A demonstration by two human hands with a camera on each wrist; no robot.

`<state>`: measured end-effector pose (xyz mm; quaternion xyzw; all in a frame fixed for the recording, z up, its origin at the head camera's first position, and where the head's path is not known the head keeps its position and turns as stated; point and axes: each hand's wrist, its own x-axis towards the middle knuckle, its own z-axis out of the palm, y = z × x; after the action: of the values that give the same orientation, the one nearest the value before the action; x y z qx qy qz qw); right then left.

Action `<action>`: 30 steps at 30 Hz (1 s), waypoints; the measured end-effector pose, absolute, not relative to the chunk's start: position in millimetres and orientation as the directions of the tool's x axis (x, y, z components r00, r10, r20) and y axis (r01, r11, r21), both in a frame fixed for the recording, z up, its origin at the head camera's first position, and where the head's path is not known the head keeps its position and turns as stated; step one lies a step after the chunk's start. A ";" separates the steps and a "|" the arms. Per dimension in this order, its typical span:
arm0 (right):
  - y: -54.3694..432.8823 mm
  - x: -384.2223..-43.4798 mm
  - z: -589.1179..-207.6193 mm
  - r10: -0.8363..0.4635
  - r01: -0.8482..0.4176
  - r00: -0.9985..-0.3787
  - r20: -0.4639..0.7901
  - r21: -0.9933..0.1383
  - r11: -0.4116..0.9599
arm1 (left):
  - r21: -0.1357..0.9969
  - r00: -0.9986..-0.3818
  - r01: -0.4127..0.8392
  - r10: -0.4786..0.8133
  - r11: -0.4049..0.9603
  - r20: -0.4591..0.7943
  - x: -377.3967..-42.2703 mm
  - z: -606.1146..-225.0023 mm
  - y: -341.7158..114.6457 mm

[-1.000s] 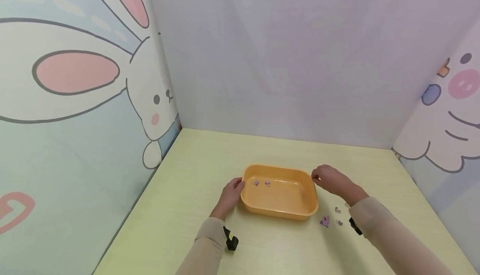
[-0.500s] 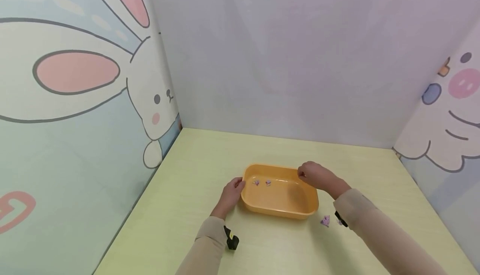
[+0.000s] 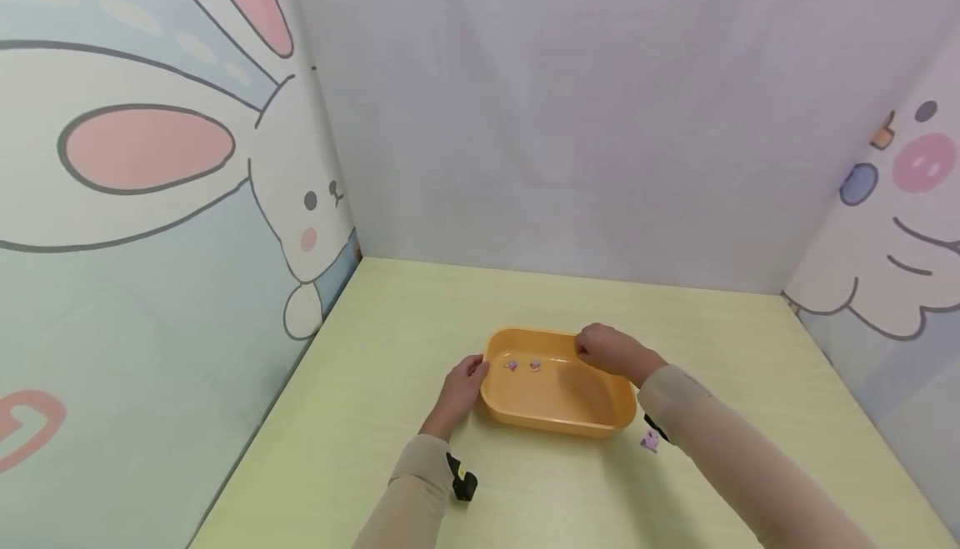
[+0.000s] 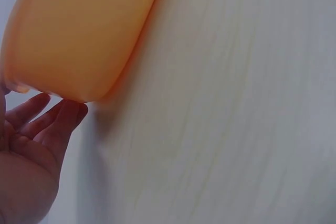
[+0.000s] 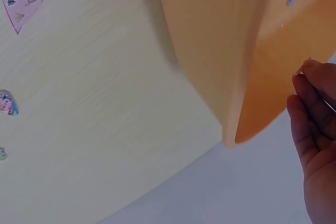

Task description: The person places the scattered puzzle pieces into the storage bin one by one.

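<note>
An orange plastic basin (image 3: 555, 399) stands on the table in the head view. My left hand (image 3: 459, 395) holds it by the left end; in the left wrist view the fingertips (image 4: 73, 109) lie against its outer wall, the thumb up by the rim. Over the far right part of the basin is my right hand (image 3: 611, 351). Its thumb and forefinger pinch a small thin flat piece (image 5: 301, 70), seen nearly edge-on in the right wrist view. Two small printed flat pieces, one left (image 3: 512, 366) and one right (image 3: 535, 365), lie inside the basin.
A pink fan-shaped printed piece (image 3: 650, 441) lies on the pale yellow table (image 3: 405, 316) right of the basin. The right wrist view shows a smaller rounded piece (image 5: 7, 103) and another at its left edge. Cartoon-printed walls (image 3: 187, 299) flank the table.
My right hand has moved left, from beside the basin's right rim to over its inside. The right forearm now covers small pieces on the table. My left hand has stayed at the left end.
</note>
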<state>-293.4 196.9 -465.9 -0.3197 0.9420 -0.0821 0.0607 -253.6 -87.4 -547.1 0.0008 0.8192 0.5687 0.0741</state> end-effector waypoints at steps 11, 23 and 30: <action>176.2 -295.2 -475.3 -0.646 -0.630 -0.758 -0.089 -0.158 0.760 | 0.935 -0.990 -0.055 0.099 0.350 -0.096 -255.6 -551.7 -88.9; 161.2 -298.8 -480.3 -0.695 -0.686 -0.711 -0.107 -0.107 0.719 | 0.939 -0.992 -0.047 0.098 0.340 -0.085 -252.9 -549.7 -91.3; 157.0 -296.5 -484.9 -0.630 -0.631 -0.760 -0.162 -0.054 0.774 | 0.941 -0.991 -0.052 0.098 0.334 -0.090 -252.3 -548.1 -89.7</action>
<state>-296.5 157.0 -484.9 -0.3359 0.9380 0.0018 0.0857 -252.3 -89.7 -548.1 0.0142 0.8140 0.5771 0.0651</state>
